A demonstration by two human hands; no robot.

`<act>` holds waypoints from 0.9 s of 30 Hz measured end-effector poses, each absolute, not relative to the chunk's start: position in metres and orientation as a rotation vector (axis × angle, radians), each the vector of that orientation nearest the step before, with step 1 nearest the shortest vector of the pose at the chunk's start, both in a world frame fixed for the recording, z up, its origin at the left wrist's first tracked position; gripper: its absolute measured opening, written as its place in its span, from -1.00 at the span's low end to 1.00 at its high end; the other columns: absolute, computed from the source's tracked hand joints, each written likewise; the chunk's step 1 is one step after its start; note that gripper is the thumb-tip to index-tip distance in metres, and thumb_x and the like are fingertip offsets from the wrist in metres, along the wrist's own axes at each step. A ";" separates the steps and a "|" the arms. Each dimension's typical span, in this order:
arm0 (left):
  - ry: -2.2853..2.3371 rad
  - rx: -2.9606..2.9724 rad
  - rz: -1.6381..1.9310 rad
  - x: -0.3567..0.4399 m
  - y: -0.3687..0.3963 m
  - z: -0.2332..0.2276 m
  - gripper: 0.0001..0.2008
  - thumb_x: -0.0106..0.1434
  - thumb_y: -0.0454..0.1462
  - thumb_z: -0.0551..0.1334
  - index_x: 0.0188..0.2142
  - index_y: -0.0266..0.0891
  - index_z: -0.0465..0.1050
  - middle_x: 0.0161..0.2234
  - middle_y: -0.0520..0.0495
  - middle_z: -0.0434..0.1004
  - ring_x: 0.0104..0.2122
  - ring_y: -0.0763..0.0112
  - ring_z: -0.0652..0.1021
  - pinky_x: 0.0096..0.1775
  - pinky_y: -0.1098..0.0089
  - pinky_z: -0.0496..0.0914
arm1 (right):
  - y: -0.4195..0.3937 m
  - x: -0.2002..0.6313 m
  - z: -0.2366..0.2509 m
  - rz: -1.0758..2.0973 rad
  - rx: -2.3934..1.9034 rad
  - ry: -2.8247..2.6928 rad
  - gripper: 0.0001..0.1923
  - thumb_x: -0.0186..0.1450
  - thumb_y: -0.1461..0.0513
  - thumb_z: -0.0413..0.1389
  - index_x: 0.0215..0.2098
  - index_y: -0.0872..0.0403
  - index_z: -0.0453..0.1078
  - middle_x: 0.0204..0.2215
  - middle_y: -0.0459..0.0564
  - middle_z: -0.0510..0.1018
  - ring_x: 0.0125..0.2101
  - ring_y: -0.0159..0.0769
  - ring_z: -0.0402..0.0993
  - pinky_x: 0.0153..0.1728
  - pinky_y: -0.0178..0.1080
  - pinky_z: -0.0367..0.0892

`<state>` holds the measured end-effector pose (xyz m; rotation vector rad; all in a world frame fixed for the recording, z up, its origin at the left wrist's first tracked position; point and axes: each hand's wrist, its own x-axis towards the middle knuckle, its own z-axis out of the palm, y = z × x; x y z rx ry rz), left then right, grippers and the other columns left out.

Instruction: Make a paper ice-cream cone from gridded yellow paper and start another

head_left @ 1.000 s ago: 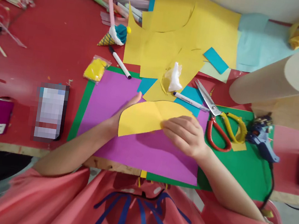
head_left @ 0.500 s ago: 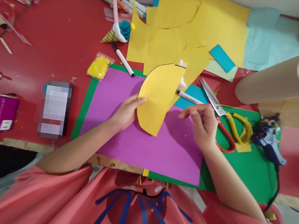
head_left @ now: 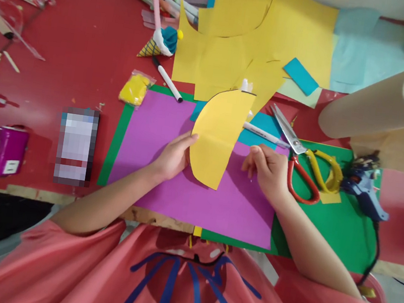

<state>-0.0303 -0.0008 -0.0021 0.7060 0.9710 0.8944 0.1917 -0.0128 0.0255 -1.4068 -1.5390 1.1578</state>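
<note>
My left hand (head_left: 174,157) grips the rounded left edge of a yellow paper cutout (head_left: 215,141), thumb in front and fingers behind. This cutout has a curved side, a straighter right side and a dark line along its top edge. To the right, apart from the paper, my right hand (head_left: 267,173) hovers with curled fingers and the thumb against them; whatever lies between them, if anything, is hidden. Beneath both hands spreads a purple sheet (head_left: 179,203) on a green mat (head_left: 344,232). A white marker (head_left: 264,134) and scissors (head_left: 301,153) lie just beyond my right hand.
Cut yellow sheets (head_left: 229,65) cover the back. On the right are a glue gun (head_left: 368,187) and a large paper roll (head_left: 374,103). Leftward lie a phone (head_left: 76,146), a yellow packet (head_left: 135,88), a capped pen (head_left: 169,83) and an ice-cream-cone craft (head_left: 160,43).
My left hand has shifted slightly right with the yellow cutout, which is turned a little. My right hand's fingers have curled in more, and more of the white marker shows.
</note>
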 end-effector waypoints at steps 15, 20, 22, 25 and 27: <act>1.011 1.396 0.914 -0.033 -0.007 0.007 -0.61 0.21 -0.12 0.31 0.04 0.03 0.44 0.07 -0.01 0.50 0.12 0.22 0.46 0.12 0.23 0.38 | -0.011 0.189 0.028 1.535 -1.300 -1.501 -0.68 0.37 0.09 0.03 -0.49 0.07 0.25 -0.67 -0.21 0.34 -0.72 -0.53 0.17 -0.68 -0.38 0.07; 1.041 1.418 0.930 -0.035 -0.003 -0.002 -0.65 0.19 -0.14 0.33 -0.02 -0.08 0.50 0.02 -0.06 0.54 0.08 0.22 0.48 0.13 0.23 0.36 | -0.014 0.218 0.059 1.038 -1.557 -1.921 -0.82 0.36 0.11 0.04 -0.25 0.04 0.37 -0.43 -0.04 0.52 -0.51 -0.37 0.43 -0.47 -0.29 0.28; 1.027 1.403 0.952 -0.035 -0.003 -0.004 -0.65 0.19 -0.16 0.33 -0.01 -0.07 0.49 0.03 -0.05 0.53 0.09 0.23 0.47 0.14 0.23 0.36 | -0.021 0.245 0.070 0.683 -1.751 -1.978 -0.80 0.35 0.08 0.04 -0.20 0.02 0.39 -0.30 0.06 0.56 -0.33 -0.21 0.50 -0.35 -0.21 0.32; 1.008 1.427 0.952 -0.036 -0.003 -0.005 -0.59 0.20 -0.19 0.32 0.06 -0.06 0.43 0.10 -0.03 0.48 0.15 0.25 0.42 0.19 0.22 0.32 | -0.034 0.290 0.070 0.349 -2.111 -2.121 -0.58 0.30 -0.04 0.05 0.03 -0.02 0.32 -0.09 0.19 0.55 -0.16 0.06 0.50 -0.25 -0.05 0.35; 1.009 1.473 0.937 -0.038 -0.004 -0.003 -0.54 0.21 -0.21 0.31 0.11 -0.04 0.38 0.15 -0.02 0.42 0.19 0.25 0.38 0.22 0.20 0.29 | -0.042 0.311 0.064 0.342 -2.333 -2.183 -0.43 0.29 -0.03 0.03 0.18 0.04 0.18 -0.08 0.23 0.53 -0.16 0.16 0.51 -0.28 -0.01 0.38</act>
